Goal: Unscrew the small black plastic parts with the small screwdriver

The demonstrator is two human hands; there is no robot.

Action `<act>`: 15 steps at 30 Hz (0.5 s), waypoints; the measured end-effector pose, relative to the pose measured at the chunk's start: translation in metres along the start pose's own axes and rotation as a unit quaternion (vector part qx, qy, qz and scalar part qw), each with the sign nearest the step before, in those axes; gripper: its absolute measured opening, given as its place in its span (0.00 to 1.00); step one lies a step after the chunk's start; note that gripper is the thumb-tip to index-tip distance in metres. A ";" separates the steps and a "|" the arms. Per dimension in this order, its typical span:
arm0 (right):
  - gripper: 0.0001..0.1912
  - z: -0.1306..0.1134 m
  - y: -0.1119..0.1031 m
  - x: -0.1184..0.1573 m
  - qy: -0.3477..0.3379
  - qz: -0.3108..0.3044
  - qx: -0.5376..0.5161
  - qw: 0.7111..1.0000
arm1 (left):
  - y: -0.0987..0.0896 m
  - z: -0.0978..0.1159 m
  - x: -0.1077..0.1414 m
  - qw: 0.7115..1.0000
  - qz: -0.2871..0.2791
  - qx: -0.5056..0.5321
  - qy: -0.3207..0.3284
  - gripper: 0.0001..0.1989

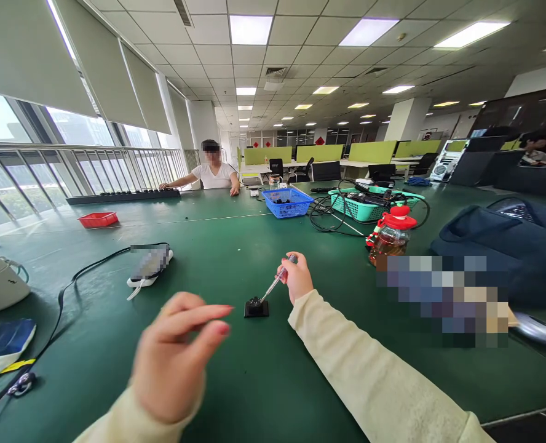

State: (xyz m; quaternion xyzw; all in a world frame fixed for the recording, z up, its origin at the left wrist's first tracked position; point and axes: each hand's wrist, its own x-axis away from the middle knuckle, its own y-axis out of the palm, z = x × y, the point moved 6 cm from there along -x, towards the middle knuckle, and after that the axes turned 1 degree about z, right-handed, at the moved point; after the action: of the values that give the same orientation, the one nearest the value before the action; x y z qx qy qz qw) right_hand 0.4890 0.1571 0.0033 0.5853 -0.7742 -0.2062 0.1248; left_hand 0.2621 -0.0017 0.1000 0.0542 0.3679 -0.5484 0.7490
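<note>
One right hand (298, 277) is gripping one slim tool (273, 285) by its handle. One left hand (174, 357) is hovering nearer the camera, thumb and index finger leaving a narrow gap. The tool's long axis is slanting; its tip is pointing down and leftward, meeting the top of one black block (256, 310) on the green table (264, 375). Farther out, one red tray (98, 220), one blue basket (286, 206), one green basket (366, 212) and one red-lidded jar (390, 241) are standing. One co-worker (215, 175) is sitting at the far edge.
</note>
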 end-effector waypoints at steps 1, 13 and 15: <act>0.16 -0.001 0.000 0.000 -0.001 0.002 0.000 1.000 | 0.034 -0.003 0.002 0.995 -0.094 -0.010 -0.019 0.13; 0.15 -0.006 0.003 0.007 0.012 0.008 0.007 1.000 | 0.118 -0.042 0.053 0.889 -0.404 -0.182 -0.115 0.14; 0.15 -0.017 0.005 0.008 0.007 0.000 0.007 1.000 | 0.119 -0.045 0.051 0.901 -0.387 -0.153 -0.120 0.13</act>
State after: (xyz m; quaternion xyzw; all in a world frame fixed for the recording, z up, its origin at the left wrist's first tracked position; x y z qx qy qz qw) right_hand 0.4903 0.1474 0.0203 0.5876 -0.7745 -0.1971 0.1264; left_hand 0.3493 0.0271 -0.0020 -0.2744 0.3467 -0.7344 0.5148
